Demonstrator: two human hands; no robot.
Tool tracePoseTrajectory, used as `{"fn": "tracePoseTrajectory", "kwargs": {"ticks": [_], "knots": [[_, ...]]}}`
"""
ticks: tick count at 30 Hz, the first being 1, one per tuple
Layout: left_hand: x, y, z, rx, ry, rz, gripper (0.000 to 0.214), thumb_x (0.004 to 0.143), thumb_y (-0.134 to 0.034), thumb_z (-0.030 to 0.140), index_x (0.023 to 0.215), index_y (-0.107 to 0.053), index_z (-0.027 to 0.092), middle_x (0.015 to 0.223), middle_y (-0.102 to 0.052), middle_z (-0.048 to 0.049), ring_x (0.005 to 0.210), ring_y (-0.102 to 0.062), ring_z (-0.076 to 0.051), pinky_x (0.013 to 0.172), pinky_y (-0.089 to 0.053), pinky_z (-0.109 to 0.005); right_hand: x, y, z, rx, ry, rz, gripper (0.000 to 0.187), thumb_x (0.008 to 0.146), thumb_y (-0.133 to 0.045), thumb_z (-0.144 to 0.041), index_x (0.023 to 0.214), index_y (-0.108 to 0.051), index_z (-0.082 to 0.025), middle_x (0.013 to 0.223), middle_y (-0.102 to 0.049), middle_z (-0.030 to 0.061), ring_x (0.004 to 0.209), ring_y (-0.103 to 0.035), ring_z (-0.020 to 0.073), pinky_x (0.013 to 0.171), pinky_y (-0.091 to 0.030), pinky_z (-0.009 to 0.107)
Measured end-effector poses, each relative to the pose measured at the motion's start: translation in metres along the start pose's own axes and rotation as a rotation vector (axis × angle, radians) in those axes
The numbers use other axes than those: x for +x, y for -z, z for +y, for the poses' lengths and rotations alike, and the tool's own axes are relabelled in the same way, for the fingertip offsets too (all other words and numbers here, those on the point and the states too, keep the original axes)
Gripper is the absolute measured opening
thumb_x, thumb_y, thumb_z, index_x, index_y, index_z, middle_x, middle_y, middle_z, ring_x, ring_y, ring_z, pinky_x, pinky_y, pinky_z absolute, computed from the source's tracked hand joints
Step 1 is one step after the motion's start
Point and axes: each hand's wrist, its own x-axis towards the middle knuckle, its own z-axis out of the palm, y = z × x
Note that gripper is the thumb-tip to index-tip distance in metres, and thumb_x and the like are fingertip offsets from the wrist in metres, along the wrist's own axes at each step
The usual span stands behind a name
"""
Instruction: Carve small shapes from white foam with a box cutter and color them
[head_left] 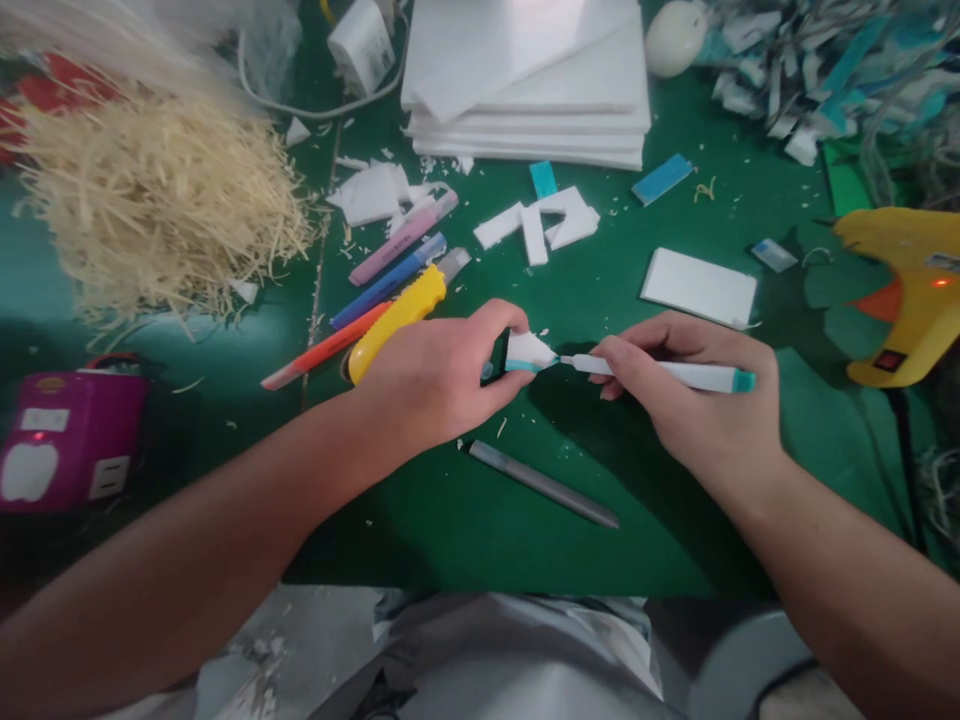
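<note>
My left hand (442, 375) pinches a small cut piece of white foam board (529, 350) between thumb and fingers. A teal line runs along the piece's lower edge. My right hand (690, 380) grips a white marker (694, 376) with a teal end, and its tip touches the piece's pointed right end. Below the hands lies a grey rod (544, 483). Beside my left hand rest a yellow utility knife (397, 322), a red marker (328, 345), a blue marker (388, 282) and a pink marker (403, 236).
Stacked white foam sheets (525, 100) stand at the back. Straw shreds (157, 200) are heaped at left above a purple power socket (71, 440). A yellow glue gun (900, 290) is at right, near a white foam rectangle (699, 287). Foam scraps (574, 218) lie mid-table.
</note>
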Motion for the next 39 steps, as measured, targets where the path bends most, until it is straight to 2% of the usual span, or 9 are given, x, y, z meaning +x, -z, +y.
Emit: {"fn": "tracePoseTrajectory", "kwargs": {"ticks": [7, 10, 14, 18, 22, 26, 30, 34, 39], "knots": [[-0.0002, -0.0001, 0.0000, 0.003, -0.007, 0.009, 0.035, 0.090, -0.072, 0.037, 0.120, -0.063, 0.024, 0.066, -0.055, 0.0068, 0.052, -0.052, -0.012, 0.050, -0.030, -0.022, -0.0003, -0.0003, -0.0029, -0.005, -0.025, 0.005, 0.026, 0.085, -0.076, -0.018, 0.061, -0.068, -0.026, 0.057, -0.070, -0.0023, 0.051, -0.064, 0.0144, 0.049, -0.050, 0.027], [-0.0001, -0.0005, -0.0004, 0.004, -0.012, 0.017, 0.035, 0.089, -0.073, 0.036, 0.120, -0.063, 0.024, 0.065, -0.054, 0.0071, 0.052, -0.052, -0.012, 0.050, -0.029, -0.022, -0.0009, -0.0005, -0.0022, -0.028, -0.028, -0.003, 0.028, 0.083, -0.077, -0.019, 0.058, -0.066, -0.026, 0.054, -0.068, -0.0023, 0.049, -0.061, 0.0140, 0.045, -0.046, 0.027], [0.0004, -0.0006, -0.0005, -0.002, -0.015, 0.022, 0.036, 0.088, -0.074, 0.036, 0.120, -0.064, 0.024, 0.065, -0.054, 0.0072, 0.051, -0.051, -0.012, 0.050, -0.029, -0.022, -0.0005, -0.0012, -0.0023, 0.026, -0.026, 0.008, 0.026, 0.084, -0.077, -0.018, 0.061, -0.068, -0.026, 0.057, -0.070, -0.0023, 0.051, -0.064, 0.0143, 0.050, -0.050, 0.027], [0.0004, 0.0003, 0.0000, -0.003, -0.001, 0.012, 0.035, 0.089, -0.074, 0.036, 0.121, -0.064, 0.024, 0.066, -0.054, 0.0069, 0.052, -0.052, -0.012, 0.050, -0.030, -0.022, 0.0000, -0.0011, -0.0033, -0.010, -0.027, -0.006, 0.029, 0.083, -0.077, -0.017, 0.058, -0.066, -0.026, 0.055, -0.067, -0.0026, 0.050, -0.061, 0.0134, 0.047, -0.047, 0.026], [0.0003, 0.0008, 0.0008, -0.004, 0.010, -0.001, 0.036, 0.089, -0.073, 0.038, 0.121, -0.064, 0.024, 0.066, -0.054, 0.0066, 0.052, -0.052, -0.012, 0.050, -0.030, -0.022, -0.0009, -0.0005, -0.0022, 0.004, -0.027, 0.008, 0.025, 0.084, -0.077, -0.018, 0.062, -0.069, -0.026, 0.057, -0.070, -0.0023, 0.052, -0.063, 0.0140, 0.049, -0.050, 0.027], [0.0002, 0.0012, 0.0010, -0.002, 0.017, -0.008, 0.035, 0.089, -0.073, 0.036, 0.120, -0.064, 0.024, 0.066, -0.055, 0.0065, 0.052, -0.051, -0.012, 0.051, -0.030, -0.022, -0.0020, 0.0002, -0.0006, -0.048, -0.043, -0.011, 0.026, 0.084, -0.078, -0.021, 0.061, -0.068, -0.025, 0.055, -0.068, -0.0023, 0.049, -0.061, 0.0133, 0.045, -0.046, 0.026], [-0.0001, 0.0010, 0.0007, -0.008, 0.011, -0.003, 0.035, 0.090, -0.072, 0.036, 0.121, -0.063, 0.024, 0.066, -0.056, 0.0065, 0.052, -0.052, -0.012, 0.051, -0.030, -0.023, -0.0024, 0.0003, -0.0013, -0.029, -0.035, 0.002, 0.020, 0.085, -0.078, -0.023, 0.066, -0.072, -0.025, 0.060, -0.071, -0.0021, 0.053, -0.064, 0.0137, 0.050, -0.050, 0.026], [-0.0004, -0.0002, 0.0003, -0.005, 0.002, 0.006, 0.035, 0.089, -0.073, 0.036, 0.121, -0.063, 0.024, 0.066, -0.056, 0.0069, 0.051, -0.052, -0.012, 0.051, -0.030, -0.022, -0.0024, 0.0004, -0.0021, -0.063, -0.041, -0.015, 0.027, 0.085, -0.078, -0.020, 0.060, -0.067, -0.024, 0.055, -0.067, -0.0026, 0.050, -0.060, 0.0126, 0.046, -0.045, 0.025], [-0.0008, 0.0001, -0.0009, -0.012, -0.012, 0.013, 0.034, 0.091, -0.070, 0.038, 0.121, -0.063, 0.025, 0.067, -0.058, 0.0060, 0.052, -0.055, -0.013, 0.050, -0.030, -0.023, -0.0028, 0.0000, -0.0024, -0.010, -0.025, -0.008, 0.018, 0.085, -0.080, -0.022, 0.069, -0.073, -0.026, 0.063, -0.072, -0.0022, 0.056, -0.066, 0.0141, 0.052, -0.052, 0.026]]}}
